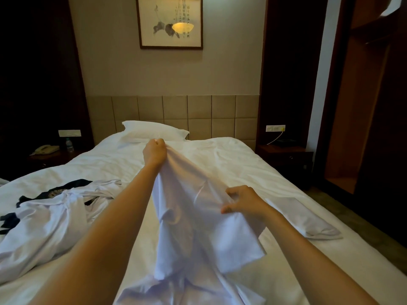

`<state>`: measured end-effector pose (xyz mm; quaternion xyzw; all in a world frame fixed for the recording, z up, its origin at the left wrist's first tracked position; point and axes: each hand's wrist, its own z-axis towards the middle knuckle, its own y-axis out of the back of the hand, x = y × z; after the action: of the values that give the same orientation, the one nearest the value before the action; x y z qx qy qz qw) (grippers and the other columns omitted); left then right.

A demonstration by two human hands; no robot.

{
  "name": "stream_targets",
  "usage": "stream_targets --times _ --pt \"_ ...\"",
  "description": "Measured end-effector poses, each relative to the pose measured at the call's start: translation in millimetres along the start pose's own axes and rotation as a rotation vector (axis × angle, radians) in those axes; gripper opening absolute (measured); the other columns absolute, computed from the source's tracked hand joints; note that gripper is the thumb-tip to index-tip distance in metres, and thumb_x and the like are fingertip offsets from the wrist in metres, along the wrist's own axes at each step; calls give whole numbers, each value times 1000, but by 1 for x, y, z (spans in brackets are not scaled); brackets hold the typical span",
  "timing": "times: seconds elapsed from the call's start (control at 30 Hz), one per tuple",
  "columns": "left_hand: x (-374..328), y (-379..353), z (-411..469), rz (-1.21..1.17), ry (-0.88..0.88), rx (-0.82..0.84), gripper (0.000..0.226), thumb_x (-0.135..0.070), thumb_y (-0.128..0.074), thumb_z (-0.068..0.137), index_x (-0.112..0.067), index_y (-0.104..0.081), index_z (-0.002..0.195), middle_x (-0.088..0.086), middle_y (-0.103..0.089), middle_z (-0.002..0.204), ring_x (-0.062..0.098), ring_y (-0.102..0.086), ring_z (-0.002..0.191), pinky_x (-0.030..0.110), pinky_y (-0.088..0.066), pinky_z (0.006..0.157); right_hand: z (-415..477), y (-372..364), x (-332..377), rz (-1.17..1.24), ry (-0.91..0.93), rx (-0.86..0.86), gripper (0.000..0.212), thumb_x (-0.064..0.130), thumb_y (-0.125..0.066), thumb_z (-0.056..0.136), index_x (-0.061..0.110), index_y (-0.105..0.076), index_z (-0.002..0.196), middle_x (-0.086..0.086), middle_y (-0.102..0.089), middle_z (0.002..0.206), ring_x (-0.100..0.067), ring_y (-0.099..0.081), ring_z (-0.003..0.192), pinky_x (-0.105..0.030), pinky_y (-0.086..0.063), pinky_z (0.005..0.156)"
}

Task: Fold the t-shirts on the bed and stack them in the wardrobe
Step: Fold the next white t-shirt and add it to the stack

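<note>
**Over the bed, one white shirt in both hands**

Across the middle of the bed [253,172], a white shirt [198,227] hangs from near the pillow end down to the foot edge. Its top is lifted clear and its lower part trails on the sheet. Off the bed's right side stands the open wardrobe [356,106], its inside too dim to read.

By the left edge lies a crumpled pile [44,223] of white and dark garments, not yet folded. Near the right edge rests a flat white folded piece [308,221]; I cannot tell whether it is a finished shirt. A pillow [152,130] sits at the head edge.

The left hand [154,151] is a tight fist around the bunched top of the shirt. The right hand [244,200] is lower, with thumb and curled fingers pinching a fold of the same cloth.

The shirt looks light, thin and limp. It will likely sag, twist and crease wherever it is not held, though it should not slip or tear. Better holds would be the two shoulder seams or the hem corners, so it can be spread flat on the sheet before folding.
</note>
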<state>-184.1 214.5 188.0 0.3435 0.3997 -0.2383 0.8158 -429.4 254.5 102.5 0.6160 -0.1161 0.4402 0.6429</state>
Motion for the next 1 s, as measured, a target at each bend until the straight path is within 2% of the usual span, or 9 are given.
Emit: stream_targets --times 0.07,0.13,0.23,0.37,0.47,0.63,0.77,0.9,1.0 --pt "1 3 4 -4 9 -13 33 -12 -28 98 7 -55 97 20 -51 98 34 -47 96 36 -36 83 -3 1 -7 -51 -39 27 29 22 -81 73 9 -73 97 2 -65 88 -11 -58 84 -14 -41 68" --pt "2 4 7 -1 14 -20 35 -13 -28 98 9 -55 104 25 -54 106 38 -49 104 36 -36 84 -5 4 -13 -74 -74 16 11 22 -79 76 14 -72 78 9 -55 69 -5 -49 66 -11 -34 57" --pt "2 6 6 22 7 -29 26 -13 -28 99 2 -47 92 21 -49 97 32 -44 90 32 -30 77 -4 7 -21 -69 -140 -8 45 23 -71 84 21 -43 50 7 -33 53 -8 -32 51 -18 -25 50" --pt "0 10 9 30 -13 -52 23 -11 -28 98 1 -44 89 17 -45 92 26 -39 86 31 -28 75 -2 9 -25 -57 -184 -65 39 24 -57 94 12 -46 58 1 -37 57 -14 -34 55 -24 -26 53" --pt "-3 11 9 42 -30 -48 23 -11 -28 99 1 -44 89 17 -44 92 26 -39 85 30 -27 75 1 3 -22 21 -132 -215 46 22 -46 99 15 -29 57 0 -29 56 -13 -27 53 -27 -19 52" --pt "-4 10 6 32 -39 -44 23 -10 -28 98 1 -45 86 17 -45 89 26 -40 84 31 -28 73 8 0 -22 163 -64 -409 60 29 -61 91 19 -21 48 8 -18 45 -11 -18 47 -22 -16 47" --pt "-6 17 14 50 -35 -57 27 -10 -28 98 0 -45 80 15 -45 84 26 -38 85 29 -26 72 5 2 -23 173 -80 -308 62 38 -75 78 22 -26 43 13 -21 41 -8 -22 46 -20 -17 45" --pt "-7 20 18 63 -46 -73 23 -9 -28 98 2 -44 87 17 -44 93 27 -37 86 33 -30 76 1 4 -23 91 -137 -106 29 27 -84 69 21 -59 57 7 -54 56 -7 -51 55 -14 -37 49" --pt "-6 19 20 64 -34 -74 28 -9 -27 99 -1 -43 77 14 -43 89 26 -37 85 30 -27 73 1 9 -25 -53 -127 9 31 18 -80 74 18 -56 55 12 -47 43 -4 -41 48 -12 -29 45"
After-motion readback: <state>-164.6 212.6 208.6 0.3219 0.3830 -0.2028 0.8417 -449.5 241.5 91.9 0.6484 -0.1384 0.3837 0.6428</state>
